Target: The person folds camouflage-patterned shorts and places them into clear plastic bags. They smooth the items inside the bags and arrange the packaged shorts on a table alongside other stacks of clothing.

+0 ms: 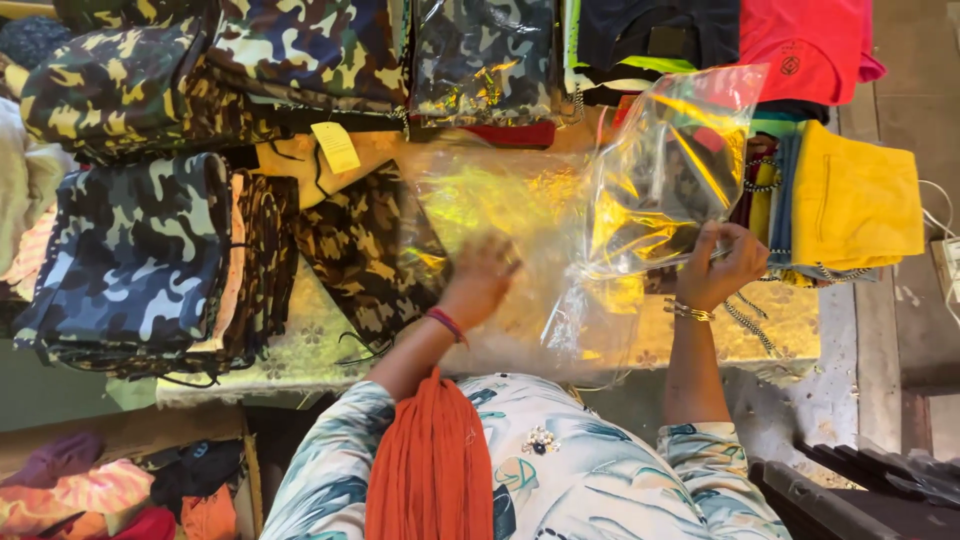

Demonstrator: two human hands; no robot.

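A person in a patterned shirt leaned over a counter [790, 330] crowded with folded clothes; the right hand [728, 265] pinched the lower edge of a clear plastic bag [665, 170], lifting it upright above the counter's middle; the left hand [485, 275] lay flat, fingers spread, on a sheet of clear plastic [500, 210] beside a brown camouflage garment [365, 250]; blue camouflage trousers [135, 255] sat far left; a yellow garment [855, 205] lay right of the bag.

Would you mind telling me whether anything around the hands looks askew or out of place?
Nothing looks damaged. The clear plastic bag in the right hand stands tilted and crumpled, and one camouflage garment by the left hand lies skewed, off the stacks.
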